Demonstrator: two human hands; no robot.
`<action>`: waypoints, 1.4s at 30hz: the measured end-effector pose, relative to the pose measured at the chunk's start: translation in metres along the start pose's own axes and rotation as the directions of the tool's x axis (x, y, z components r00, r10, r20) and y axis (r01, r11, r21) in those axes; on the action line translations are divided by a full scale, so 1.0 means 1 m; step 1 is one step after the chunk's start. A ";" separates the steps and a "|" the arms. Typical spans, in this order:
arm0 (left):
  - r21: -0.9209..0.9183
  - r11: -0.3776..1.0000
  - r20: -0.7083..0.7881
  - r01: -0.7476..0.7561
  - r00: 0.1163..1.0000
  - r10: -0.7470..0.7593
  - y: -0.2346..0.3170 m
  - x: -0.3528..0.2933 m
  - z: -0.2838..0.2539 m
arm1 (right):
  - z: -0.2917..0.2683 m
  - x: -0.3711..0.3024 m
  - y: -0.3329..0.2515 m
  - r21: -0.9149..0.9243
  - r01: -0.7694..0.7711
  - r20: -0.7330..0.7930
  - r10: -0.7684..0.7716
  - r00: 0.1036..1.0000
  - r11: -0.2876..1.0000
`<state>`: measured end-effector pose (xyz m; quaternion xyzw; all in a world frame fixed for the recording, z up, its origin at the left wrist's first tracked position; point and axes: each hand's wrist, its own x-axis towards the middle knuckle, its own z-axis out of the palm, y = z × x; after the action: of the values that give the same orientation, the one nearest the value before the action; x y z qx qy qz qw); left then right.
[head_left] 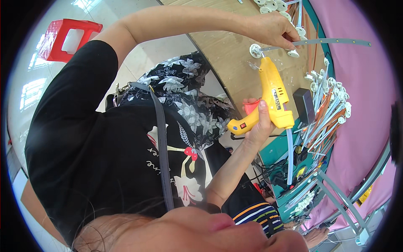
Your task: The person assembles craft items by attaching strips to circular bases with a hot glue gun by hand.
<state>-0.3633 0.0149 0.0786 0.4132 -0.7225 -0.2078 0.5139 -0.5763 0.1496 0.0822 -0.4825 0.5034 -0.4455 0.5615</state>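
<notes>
My left hand (pixel 279 32) reaches over the table from the upper left, thumb and fingers closed on a thin flat grey strip (pixel 331 40) with small yellow dots. The strip's free end juts out to the right; its other end meets a round white disc piece (pixel 255 51) on the board. A yellow hot glue gun (pixel 275 90) is in my right hand (pixel 261 122), the thumb on its side and fingers around the red trigger. Its nozzle points up the picture, close beside the disc. Out of its back hangs a long translucent glue stick (pixel 289 157).
A brown board (pixel 226 54) covers part of the green table (pixel 273 155). Several finished-looking strips with white discs (pixel 331 113) lie bundled at right, beside a black box (pixel 304 106). More white discs (pixel 270 6) lie at top. A red stool (pixel 63 40) and a co-worker's hands (pixel 317 236) show.
</notes>
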 end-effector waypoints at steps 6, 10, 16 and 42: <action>-0.024 1.000 -0.001 0.004 1.000 -0.004 -0.002 -0.002 -0.004 | 0.003 0.008 -0.004 -0.010 -0.046 0.028 0.046 0.999 0.999; -0.031 1.000 -0.005 0.001 1.000 -0.001 -0.002 -0.002 -0.002 | 0.001 0.008 -0.007 -0.037 -0.093 0.019 0.094 0.995 0.995; 0.002 1.000 0.035 -0.001 0.999 0.001 0.002 -0.002 -0.001 | 0.001 0.007 -0.010 -0.056 -0.107 0.031 0.109 0.994 0.993; 0.013 1.000 0.018 -0.010 1.000 0.010 -0.002 -0.003 -0.002 | 0.004 0.006 -0.012 -0.057 -0.151 -0.020 0.151 0.988 0.987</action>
<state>-0.3599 0.0166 0.0764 0.4111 -0.7305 -0.2044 0.5056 -0.5717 0.1425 0.0933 -0.4555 0.5557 -0.3907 0.5753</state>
